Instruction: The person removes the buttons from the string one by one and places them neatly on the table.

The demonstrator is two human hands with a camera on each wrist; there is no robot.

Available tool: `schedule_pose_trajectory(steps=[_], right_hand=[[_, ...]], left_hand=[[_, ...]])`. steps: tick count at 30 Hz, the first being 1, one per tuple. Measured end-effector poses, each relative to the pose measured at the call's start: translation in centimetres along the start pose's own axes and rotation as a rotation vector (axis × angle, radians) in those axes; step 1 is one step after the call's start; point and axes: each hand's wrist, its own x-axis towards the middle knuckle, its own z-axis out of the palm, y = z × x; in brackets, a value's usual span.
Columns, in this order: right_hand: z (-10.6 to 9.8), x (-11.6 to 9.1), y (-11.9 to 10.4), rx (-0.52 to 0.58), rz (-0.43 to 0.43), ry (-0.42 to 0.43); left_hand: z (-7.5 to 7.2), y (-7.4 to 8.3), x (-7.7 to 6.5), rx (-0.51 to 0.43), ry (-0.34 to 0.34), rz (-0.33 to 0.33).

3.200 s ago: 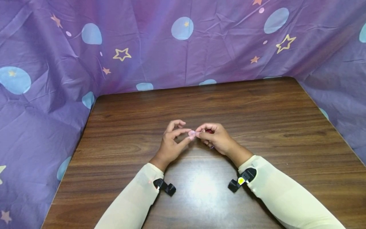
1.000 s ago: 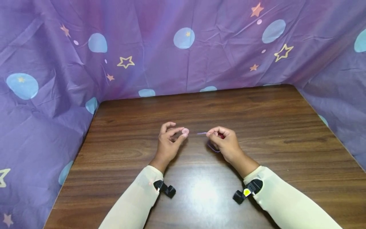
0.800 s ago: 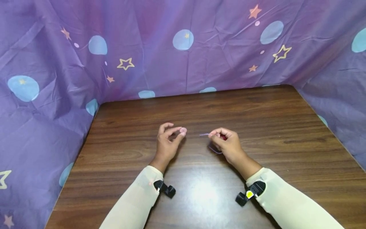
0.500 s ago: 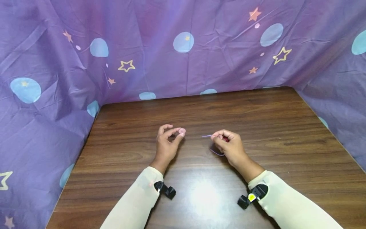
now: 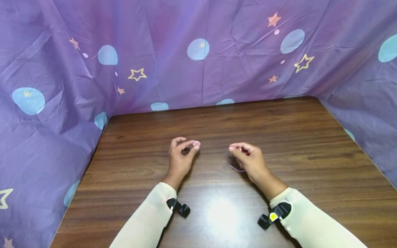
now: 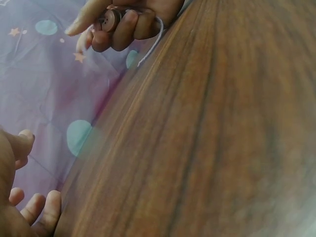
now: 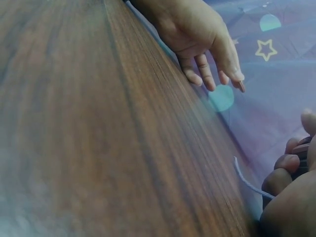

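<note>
My left hand [image 5: 180, 162] pinches a round pink button [image 5: 196, 143] at its edge between thumb and index finger, other fingers apart. In the right wrist view only a thin edge of this button [image 7: 241, 86] shows by the thumb. My right hand [image 5: 252, 161], some way to the right, has curled fingers around several dark reddish buttons [image 6: 110, 20], mostly hidden in the palm. A lilac string [image 5: 236, 168] comes out from under that hand, and its loose end [image 7: 237, 165] hangs free in the right wrist view. Whether the string passes through the held buttons is hidden.
Both hands are above a brown wood-grain table [image 5: 139, 213], which has a bright glare spot near the front. A purple curtain [image 5: 167, 69] with stars and blue circles encloses the back and sides. Black wrist cameras are strapped over pale sleeves [image 5: 145, 217].
String and button were together at the fingertips; the hands have since drawn apart. The string's tip, sticking out leftward from my right fingertips half a second ago, no longer shows there.
</note>
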Motion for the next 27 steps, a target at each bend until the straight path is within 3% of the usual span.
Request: schedule_pose_trajectory(steps=[6, 12, 16, 22, 27], right_hand=[[-0.11, -0.02, 0.22, 0.023, 0.059, -0.02], [-0.26, 0.03, 0.54, 0.057, 0.017, -0.023], [-0.23, 0.1, 0.66, 0.077, 0.034, -0.023], [-0.06, 0.13, 0.46, -0.002, 0.108, -0.044], [-0.02, 0.18, 0.2, -0.058, 0.122, -0.061]], left_hand=[[0.02, -0.03, -0.12, 0.018, 0.006, -0.001], [0.05, 0.06, -0.07, 0.043, 0.019, -0.003], [0.06, 0.06, 0.05, 0.054, 0.028, -0.004], [0.05, 0.05, 0.23, 0.078, 0.033, -0.019], [-0.1, -0.04, 0.61, 0.095, 0.032, -0.022]])
